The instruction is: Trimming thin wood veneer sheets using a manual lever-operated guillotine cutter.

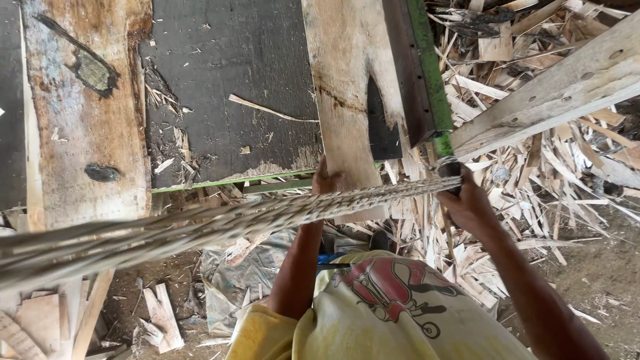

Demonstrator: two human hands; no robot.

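left hand (pixel 328 180): fingers curled onto near end of pale wooden plank (pixel 343 100) — gripping its edge
right hand (pixel 467 203): closed round dark handle of saw (pixel 280 217), near a green-edged bar (pixel 430 73)
saw: long toothed blade, motion-blurred, runs leftward across the frame, crossing plank's near end just below the left hand
plank: lies on dark board (pixel 227 93), end overhanging toward the person
ground: wood offcuts (pixel 533 167) heaped at right

Green-edged black board (pixel 227 93), yellow shirt (pixel 373 320)
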